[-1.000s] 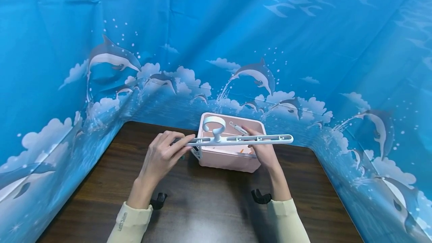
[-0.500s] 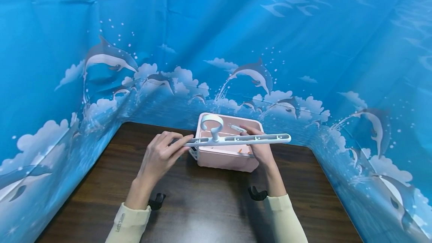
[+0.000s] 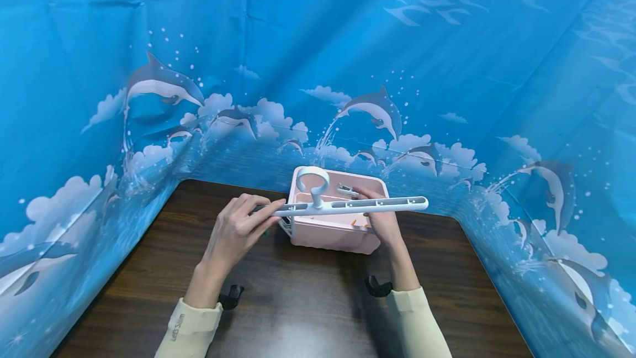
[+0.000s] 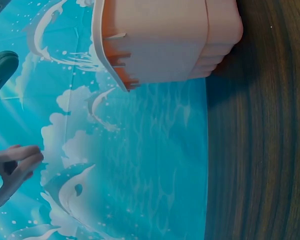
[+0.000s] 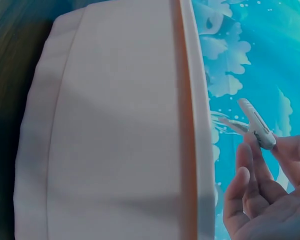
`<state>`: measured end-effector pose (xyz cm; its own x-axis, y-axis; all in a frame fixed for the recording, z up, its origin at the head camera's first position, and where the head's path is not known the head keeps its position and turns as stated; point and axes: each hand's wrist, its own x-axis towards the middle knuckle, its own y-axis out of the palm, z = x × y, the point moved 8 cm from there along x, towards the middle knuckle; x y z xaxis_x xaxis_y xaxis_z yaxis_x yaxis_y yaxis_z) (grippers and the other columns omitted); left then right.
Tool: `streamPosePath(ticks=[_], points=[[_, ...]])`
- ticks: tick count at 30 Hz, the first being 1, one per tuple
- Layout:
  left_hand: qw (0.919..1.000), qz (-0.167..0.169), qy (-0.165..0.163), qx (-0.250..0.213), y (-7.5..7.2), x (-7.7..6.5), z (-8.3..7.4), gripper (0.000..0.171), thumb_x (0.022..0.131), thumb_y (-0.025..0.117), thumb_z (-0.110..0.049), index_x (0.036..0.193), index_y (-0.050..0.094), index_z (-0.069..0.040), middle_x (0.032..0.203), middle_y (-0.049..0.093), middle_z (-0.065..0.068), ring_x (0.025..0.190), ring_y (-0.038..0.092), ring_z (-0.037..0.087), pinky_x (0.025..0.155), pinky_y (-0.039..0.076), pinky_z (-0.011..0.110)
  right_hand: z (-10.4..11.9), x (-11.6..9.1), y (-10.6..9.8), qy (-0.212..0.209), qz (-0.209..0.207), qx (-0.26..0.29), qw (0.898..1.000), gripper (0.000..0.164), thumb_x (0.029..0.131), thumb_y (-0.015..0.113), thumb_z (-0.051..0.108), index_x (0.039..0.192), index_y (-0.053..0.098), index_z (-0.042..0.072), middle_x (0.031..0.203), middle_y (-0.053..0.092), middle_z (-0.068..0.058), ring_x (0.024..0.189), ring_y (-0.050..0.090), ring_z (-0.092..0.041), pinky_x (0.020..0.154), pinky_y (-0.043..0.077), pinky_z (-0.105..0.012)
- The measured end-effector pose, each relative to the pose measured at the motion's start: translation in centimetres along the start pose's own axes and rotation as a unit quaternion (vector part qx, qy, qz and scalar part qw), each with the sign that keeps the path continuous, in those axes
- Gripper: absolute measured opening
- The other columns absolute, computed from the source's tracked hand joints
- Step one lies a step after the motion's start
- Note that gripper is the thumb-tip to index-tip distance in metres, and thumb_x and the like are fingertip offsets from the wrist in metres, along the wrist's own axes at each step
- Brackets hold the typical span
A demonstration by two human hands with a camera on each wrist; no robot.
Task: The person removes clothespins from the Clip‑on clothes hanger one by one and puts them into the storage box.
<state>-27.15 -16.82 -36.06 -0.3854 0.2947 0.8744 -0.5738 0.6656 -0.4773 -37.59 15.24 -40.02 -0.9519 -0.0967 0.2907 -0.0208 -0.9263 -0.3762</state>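
In the head view, my left hand (image 3: 240, 225) pinches the left part of a pale blue clip hanger (image 3: 372, 205), held level above a pink bin, its hook (image 3: 314, 181) upward. My right hand (image 3: 385, 220) is behind the bar over the bin. Its fingertips hold a small white clothespin (image 3: 346, 190), seen more closely as a white clothespin (image 5: 257, 125) between thumb and fingers in the right wrist view. The left wrist view shows a green clip end (image 4: 2, 70) and a greyish clip-like shape (image 4: 17, 170); the left hand is not plainly visible there.
The pink bin (image 3: 335, 236) stands at the table's back edge, with small orange bits (image 3: 354, 222) inside. A dark wooden table (image 3: 298, 303) lies beneath. A blue dolphin-print curtain (image 3: 318, 70) surrounds the back and sides.
The clothespin has turned in my right fingertips, from pointing out lengthwise to lying at a different angle. The camera view shifted slightly; my left hand and the hanger stay nearly still.
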Motion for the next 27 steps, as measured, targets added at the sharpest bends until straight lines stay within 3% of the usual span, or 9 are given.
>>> streamPosePath(ticks=[2,6,18,27], points=[[1.0000,-0.002,0.000,0.000,0.0,0.0,0.0,0.045,0.111,0.053,-0.050,0.136,0.077,-0.022,0.105,0.074,0.003,0.095,0.062,0.021,0.077,0.055,0.040,-0.4,-0.1,0.1,0.014,-0.001,-0.011,1.000,0.041,0.113,0.058,0.034,0.149,0.067,0.017,0.146,0.069,-0.012,0.127,0.066,-0.033,0.090,0.054,-0.043],[1.0000,-0.004,0.002,0.002,-0.1,0.0,0.0,0.045,0.111,0.052,-0.050,0.136,0.077,-0.022,0.104,0.074,0.002,0.094,0.062,0.021,0.076,0.054,0.040,-0.5,-0.2,0.4,0.020,-0.001,-0.013,1.000,0.043,0.112,0.059,0.037,0.150,0.066,0.017,0.139,0.072,-0.014,0.123,0.066,-0.031,0.088,0.054,-0.038],[1.0000,0.006,-0.005,0.005,0.0,0.1,0.1,0.046,0.112,0.051,-0.051,0.137,0.076,-0.022,0.105,0.074,0.003,0.095,0.062,0.021,0.078,0.055,0.040,0.1,-0.8,-0.4,0.000,-0.040,0.057,0.998,0.031,0.110,0.061,0.017,0.137,0.073,0.006,0.125,0.074,-0.017,0.099,0.062,-0.017,0.077,0.052,-0.024],[0.9998,0.016,-0.002,0.007,0.3,-0.1,0.1,0.045,0.111,0.053,-0.050,0.138,0.076,-0.023,0.106,0.074,0.003,0.096,0.063,0.021,0.079,0.058,0.040,1.4,-1.6,-1.3,-0.019,-0.043,0.096,0.994,0.031,0.111,0.057,0.007,0.134,0.068,-0.011,0.087,0.070,-0.001,0.067,0.058,-0.009,0.059,0.049,-0.022]])
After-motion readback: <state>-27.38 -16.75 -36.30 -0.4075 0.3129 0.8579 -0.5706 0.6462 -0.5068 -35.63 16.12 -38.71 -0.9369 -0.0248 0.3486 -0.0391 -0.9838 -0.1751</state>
